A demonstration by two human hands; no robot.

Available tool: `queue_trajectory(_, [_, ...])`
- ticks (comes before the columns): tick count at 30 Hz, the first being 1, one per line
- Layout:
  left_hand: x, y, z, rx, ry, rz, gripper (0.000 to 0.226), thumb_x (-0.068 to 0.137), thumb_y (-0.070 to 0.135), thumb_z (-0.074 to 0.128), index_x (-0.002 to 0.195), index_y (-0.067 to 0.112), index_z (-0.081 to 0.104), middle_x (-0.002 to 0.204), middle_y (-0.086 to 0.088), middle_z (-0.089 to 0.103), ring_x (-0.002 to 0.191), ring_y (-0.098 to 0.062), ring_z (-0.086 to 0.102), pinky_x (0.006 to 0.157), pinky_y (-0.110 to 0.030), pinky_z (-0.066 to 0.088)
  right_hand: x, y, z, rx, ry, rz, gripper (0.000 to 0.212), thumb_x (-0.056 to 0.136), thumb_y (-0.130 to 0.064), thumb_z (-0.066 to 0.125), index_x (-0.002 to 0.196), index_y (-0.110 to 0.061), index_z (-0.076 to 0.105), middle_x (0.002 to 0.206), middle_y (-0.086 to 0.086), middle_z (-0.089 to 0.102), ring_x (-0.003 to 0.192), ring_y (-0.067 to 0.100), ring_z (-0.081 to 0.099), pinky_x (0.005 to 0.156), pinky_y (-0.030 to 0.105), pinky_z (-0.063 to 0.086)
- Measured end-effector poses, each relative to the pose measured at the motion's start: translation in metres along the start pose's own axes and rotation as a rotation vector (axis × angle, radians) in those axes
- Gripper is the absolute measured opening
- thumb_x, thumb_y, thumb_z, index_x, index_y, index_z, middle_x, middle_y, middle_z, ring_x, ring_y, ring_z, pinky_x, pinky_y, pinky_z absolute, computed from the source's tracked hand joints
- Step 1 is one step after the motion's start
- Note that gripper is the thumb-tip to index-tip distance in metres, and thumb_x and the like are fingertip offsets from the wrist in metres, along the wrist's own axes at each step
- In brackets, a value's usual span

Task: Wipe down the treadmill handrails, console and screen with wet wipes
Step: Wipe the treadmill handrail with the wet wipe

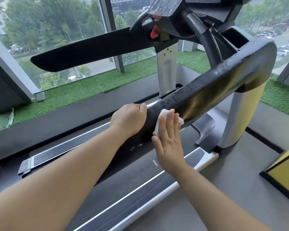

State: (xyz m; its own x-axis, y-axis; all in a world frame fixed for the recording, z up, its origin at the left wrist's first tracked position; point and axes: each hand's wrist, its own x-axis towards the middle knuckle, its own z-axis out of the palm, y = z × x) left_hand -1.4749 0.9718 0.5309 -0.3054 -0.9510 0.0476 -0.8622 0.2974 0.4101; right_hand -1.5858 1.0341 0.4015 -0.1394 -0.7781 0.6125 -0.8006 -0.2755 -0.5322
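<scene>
**Wipe pressed flat against the near handrail**

The right hand (168, 142) lays straight, close-set fingers (171, 120) on a crumpled white wipe (163, 112). It presses the wipe against the side of the glossy black handrail (215, 84), whose rounded top is wet-spotted. The left hand (128, 120) curls over the rail's end, grasping it. A white mark on the textured belt (132, 177) is too small to read.

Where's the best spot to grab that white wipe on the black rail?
Pinch the crumpled edge of the white wipe that sticks out past the fingertips of the right hand, coming from above. The rest lies pressed flat against the handrail under that flat hand.
</scene>
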Motion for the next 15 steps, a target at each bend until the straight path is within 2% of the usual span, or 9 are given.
queue_trajectory(2, [0.000,0.000,0.000,-0.011,-0.003,0.003,0.045,0.102,0.034,0.024,0.087,0.014,0.061,0.098,-0.006,0.060,0.088,-0.024,0.047,0.075,-0.029,0.033,0.015,-0.005,-0.005,0.142,0.046,0.207,0.060,0.098,-0.056,0.009,0.146,-0.031,-0.017,0.151,-0.013,-0.031,0.141,0.010,-0.028,0.112,0.025,-0.020])
queue_trajectory(4, [0.001,0.000,0.000,-0.015,-0.006,0.010,0.045,0.102,0.034,0.024,0.084,0.013,0.060,0.092,-0.004,0.056,0.087,-0.024,0.047,0.074,-0.029,0.033,0.015,-0.021,0.001,0.205,0.066,0.281,0.062,0.098,-0.055,0.014,0.145,-0.032,-0.017,0.151,-0.009,-0.030,0.141,0.014,-0.029,0.112,0.024,-0.021])
queue_trajectory(7, [0.002,-0.001,0.003,-0.040,0.012,0.028,0.046,0.102,0.032,0.026,0.066,0.015,0.049,0.083,-0.003,0.053,0.085,-0.025,0.048,0.071,-0.029,0.031,-0.018,-0.045,0.025,0.101,-0.013,0.116,0.064,0.098,-0.057,0.012,0.146,-0.034,-0.023,0.152,-0.007,-0.034,0.143,0.023,-0.025,0.114,0.031,-0.019])
queue_trajectory(9, [0.001,-0.002,0.002,-0.079,0.030,0.042,0.047,0.102,0.031,0.026,0.064,0.014,0.049,0.079,-0.004,0.055,0.085,-0.027,0.050,0.070,-0.030,0.031,-0.041,-0.046,0.039,0.031,-0.056,0.014,0.064,0.099,-0.056,0.012,0.147,-0.033,-0.023,0.154,-0.007,-0.031,0.143,0.021,-0.022,0.115,0.033,-0.017])
queue_trajectory(10, [0.000,-0.003,0.002,-0.105,0.039,0.055,0.047,0.102,0.030,0.025,0.069,0.012,0.055,0.082,-0.005,0.058,0.088,-0.028,0.052,0.071,-0.030,0.033,-0.045,-0.042,0.041,0.017,-0.053,-0.012,0.062,0.099,-0.055,0.012,0.147,-0.033,-0.022,0.154,-0.008,-0.030,0.144,0.019,-0.021,0.115,0.033,-0.016])
queue_trajectory(12, [-0.001,-0.005,0.000,-0.165,0.056,0.089,0.045,0.102,0.029,0.026,0.093,0.013,0.067,0.098,-0.006,0.065,0.100,-0.026,0.055,0.078,-0.030,0.038,-0.040,-0.032,0.040,0.048,-0.016,0.033,0.059,0.099,-0.054,0.011,0.146,-0.037,-0.021,0.153,-0.012,-0.031,0.143,0.016,-0.023,0.116,0.031,-0.016])
queue_trajectory(15, [-0.007,-0.009,-0.008,-0.195,0.065,0.139,0.038,0.101,0.030,0.030,0.111,0.017,0.065,0.112,-0.002,0.064,0.107,-0.022,0.054,0.088,-0.030,0.041,-0.015,-0.026,0.027,0.389,0.099,0.413,0.058,0.100,-0.050,0.016,0.143,-0.040,-0.022,0.149,-0.016,-0.035,0.139,0.003,-0.029,0.116,0.032,-0.017])
